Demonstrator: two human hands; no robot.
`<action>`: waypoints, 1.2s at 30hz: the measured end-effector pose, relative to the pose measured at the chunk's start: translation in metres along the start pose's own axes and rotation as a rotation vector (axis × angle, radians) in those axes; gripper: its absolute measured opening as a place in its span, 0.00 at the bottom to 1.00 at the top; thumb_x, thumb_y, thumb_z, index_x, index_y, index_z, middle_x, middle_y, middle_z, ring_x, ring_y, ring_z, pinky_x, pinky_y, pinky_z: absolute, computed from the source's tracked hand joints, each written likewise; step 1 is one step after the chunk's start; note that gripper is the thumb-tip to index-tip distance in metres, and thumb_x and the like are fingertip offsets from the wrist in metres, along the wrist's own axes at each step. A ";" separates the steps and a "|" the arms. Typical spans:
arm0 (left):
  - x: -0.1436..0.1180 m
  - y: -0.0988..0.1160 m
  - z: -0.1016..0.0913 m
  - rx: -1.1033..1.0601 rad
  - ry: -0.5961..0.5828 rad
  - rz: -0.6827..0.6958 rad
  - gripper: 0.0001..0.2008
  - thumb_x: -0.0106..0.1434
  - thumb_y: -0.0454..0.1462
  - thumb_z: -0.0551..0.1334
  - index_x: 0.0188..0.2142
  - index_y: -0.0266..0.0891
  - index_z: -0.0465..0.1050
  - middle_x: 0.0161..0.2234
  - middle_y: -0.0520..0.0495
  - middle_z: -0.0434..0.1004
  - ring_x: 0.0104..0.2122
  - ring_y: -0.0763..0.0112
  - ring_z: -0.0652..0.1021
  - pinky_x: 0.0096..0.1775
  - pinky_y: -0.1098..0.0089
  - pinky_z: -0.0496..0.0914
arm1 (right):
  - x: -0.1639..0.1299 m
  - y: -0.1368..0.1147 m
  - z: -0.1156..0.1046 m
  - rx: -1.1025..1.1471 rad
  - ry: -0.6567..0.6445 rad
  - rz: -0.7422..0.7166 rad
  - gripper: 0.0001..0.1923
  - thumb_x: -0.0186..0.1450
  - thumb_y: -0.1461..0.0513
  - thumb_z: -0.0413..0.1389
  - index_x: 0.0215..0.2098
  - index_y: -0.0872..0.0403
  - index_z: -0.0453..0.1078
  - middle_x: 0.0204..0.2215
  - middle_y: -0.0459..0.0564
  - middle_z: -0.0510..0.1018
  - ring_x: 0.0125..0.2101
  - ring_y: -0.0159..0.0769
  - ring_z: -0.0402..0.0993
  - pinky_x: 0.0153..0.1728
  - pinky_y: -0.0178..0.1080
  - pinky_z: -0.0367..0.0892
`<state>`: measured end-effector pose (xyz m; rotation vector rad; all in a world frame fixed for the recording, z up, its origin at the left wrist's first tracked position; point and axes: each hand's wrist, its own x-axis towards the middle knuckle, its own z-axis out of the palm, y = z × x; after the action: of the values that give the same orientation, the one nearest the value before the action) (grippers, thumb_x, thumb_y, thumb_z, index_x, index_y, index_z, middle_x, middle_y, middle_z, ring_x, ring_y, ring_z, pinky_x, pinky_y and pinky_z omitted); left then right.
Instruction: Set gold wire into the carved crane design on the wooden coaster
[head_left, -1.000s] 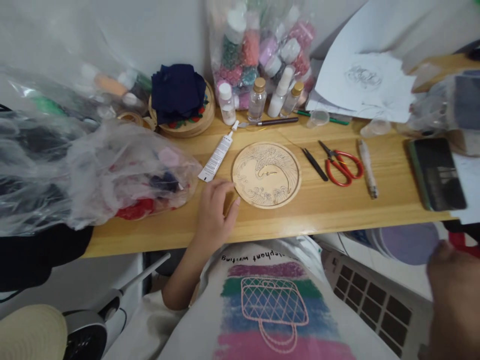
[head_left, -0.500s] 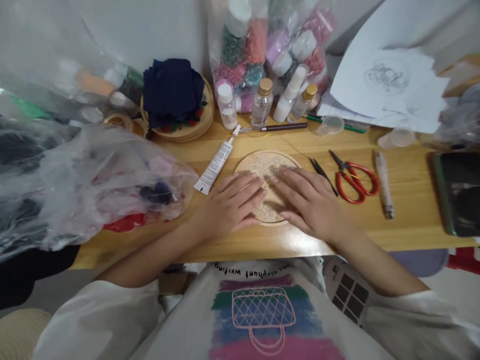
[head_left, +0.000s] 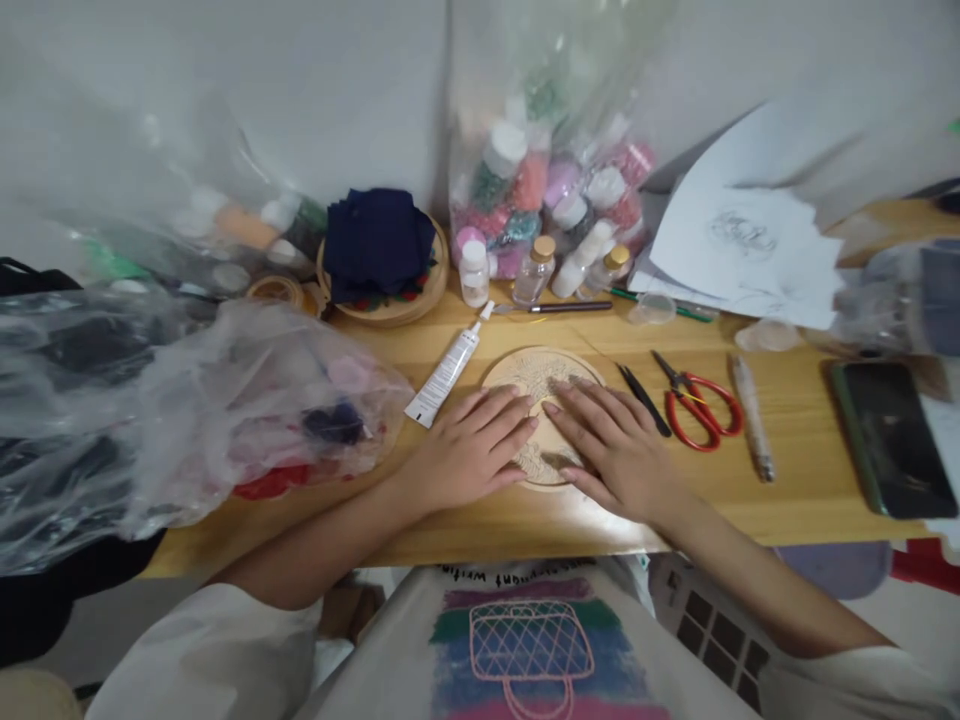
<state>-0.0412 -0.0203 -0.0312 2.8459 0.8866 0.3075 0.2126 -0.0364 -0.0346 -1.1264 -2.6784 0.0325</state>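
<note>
A round wooden disc [head_left: 531, 372] with an engraved bird pattern lies flat on the wooden desk [head_left: 787, 490]. My left hand [head_left: 471, 450] rests palm down on its left half, fingers spread. My right hand [head_left: 611, 447] lies flat on its right half, fingers apart. Both hands hide most of the disc and grip nothing. A white glue tube [head_left: 445, 372] lies just left of the disc, black tweezers [head_left: 643, 399] just right of it.
Red-handled scissors [head_left: 699, 411] and a slim tool [head_left: 751, 430] lie to the right, then a dark phone [head_left: 892, 438]. Small bottles [head_left: 534, 270], a bag of jars [head_left: 555, 190], a navy cloth on a hoop [head_left: 379, 245] and paper sheets [head_left: 746, 250] line the back. A large plastic bag [head_left: 187, 400] fills the left.
One second ago only my left hand touched the disc's left edge. My right hand has since come in, and both now lie flat on the disc. The view has tilted up slightly.
</note>
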 end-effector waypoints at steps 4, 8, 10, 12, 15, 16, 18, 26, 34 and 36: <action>0.000 0.000 0.000 0.002 0.007 -0.005 0.24 0.68 0.46 0.58 0.58 0.34 0.66 0.61 0.39 0.69 0.63 0.54 0.65 0.61 0.56 0.60 | -0.003 -0.001 0.003 -0.010 0.096 0.016 0.28 0.71 0.51 0.46 0.64 0.56 0.60 0.62 0.63 0.68 0.61 0.51 0.62 0.57 0.53 0.60; 0.000 0.001 -0.002 0.003 -0.014 -0.023 0.25 0.68 0.46 0.60 0.60 0.36 0.65 0.61 0.39 0.69 0.63 0.56 0.66 0.62 0.57 0.59 | 0.000 -0.001 0.001 0.008 0.239 0.219 0.18 0.69 0.57 0.51 0.54 0.58 0.67 0.54 0.65 0.74 0.54 0.49 0.70 0.49 0.50 0.66; 0.000 0.001 -0.002 0.001 -0.020 -0.027 0.25 0.68 0.46 0.60 0.60 0.36 0.65 0.61 0.39 0.69 0.63 0.57 0.66 0.62 0.58 0.59 | 0.012 0.005 -0.005 0.016 0.137 0.318 0.14 0.70 0.58 0.49 0.47 0.55 0.72 0.48 0.61 0.78 0.49 0.46 0.73 0.46 0.48 0.68; 0.000 0.001 -0.001 -0.001 -0.008 -0.021 0.25 0.68 0.46 0.59 0.59 0.36 0.65 0.61 0.38 0.69 0.64 0.58 0.65 0.62 0.58 0.59 | 0.032 0.015 -0.014 0.006 0.051 0.347 0.16 0.71 0.59 0.46 0.43 0.56 0.75 0.42 0.60 0.81 0.43 0.45 0.76 0.43 0.46 0.68; -0.001 0.000 0.000 0.006 0.009 -0.018 0.25 0.68 0.47 0.59 0.59 0.36 0.65 0.60 0.39 0.69 0.64 0.57 0.65 0.62 0.58 0.59 | 0.074 0.030 -0.026 -0.007 -0.083 0.340 0.18 0.71 0.61 0.45 0.42 0.56 0.77 0.37 0.58 0.82 0.38 0.43 0.77 0.38 0.41 0.67; -0.001 0.001 0.001 0.011 0.017 -0.018 0.25 0.68 0.47 0.59 0.59 0.36 0.65 0.61 0.39 0.69 0.63 0.57 0.65 0.62 0.58 0.59 | 0.089 0.034 -0.029 -0.017 -0.128 0.341 0.18 0.70 0.61 0.45 0.42 0.55 0.77 0.37 0.57 0.83 0.37 0.42 0.77 0.36 0.39 0.66; -0.002 0.001 0.002 0.022 0.039 -0.016 0.25 0.68 0.47 0.58 0.60 0.37 0.65 0.61 0.39 0.68 0.63 0.57 0.65 0.62 0.58 0.59 | 0.117 0.035 -0.032 -0.042 -0.230 0.338 0.18 0.69 0.61 0.45 0.39 0.54 0.78 0.38 0.56 0.84 0.36 0.42 0.78 0.33 0.38 0.63; -0.005 0.002 0.007 0.033 0.084 -0.104 0.25 0.68 0.50 0.56 0.57 0.37 0.68 0.62 0.38 0.67 0.65 0.55 0.62 0.64 0.54 0.57 | 0.172 0.008 -0.025 -0.176 -0.404 0.465 0.20 0.69 0.60 0.45 0.42 0.59 0.78 0.37 0.64 0.83 0.38 0.50 0.80 0.32 0.40 0.66; -0.009 0.001 -0.002 0.038 0.078 -0.452 0.32 0.68 0.56 0.51 0.61 0.37 0.64 0.64 0.31 0.63 0.66 0.40 0.58 0.60 0.29 0.52 | 0.185 0.001 -0.022 -0.221 -0.463 0.506 0.18 0.66 0.65 0.48 0.42 0.60 0.79 0.37 0.68 0.82 0.40 0.54 0.81 0.35 0.44 0.70; -0.009 0.000 -0.003 0.030 0.072 -0.461 0.32 0.68 0.56 0.52 0.61 0.38 0.64 0.64 0.31 0.63 0.66 0.40 0.58 0.60 0.30 0.54 | 0.184 0.003 -0.024 -0.233 -0.481 0.494 0.16 0.64 0.65 0.50 0.42 0.60 0.79 0.37 0.67 0.83 0.40 0.54 0.81 0.35 0.44 0.70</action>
<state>-0.0487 -0.0254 -0.0293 2.5628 1.5278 0.3392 0.0956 0.0942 0.0264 -2.0627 -2.7598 0.0880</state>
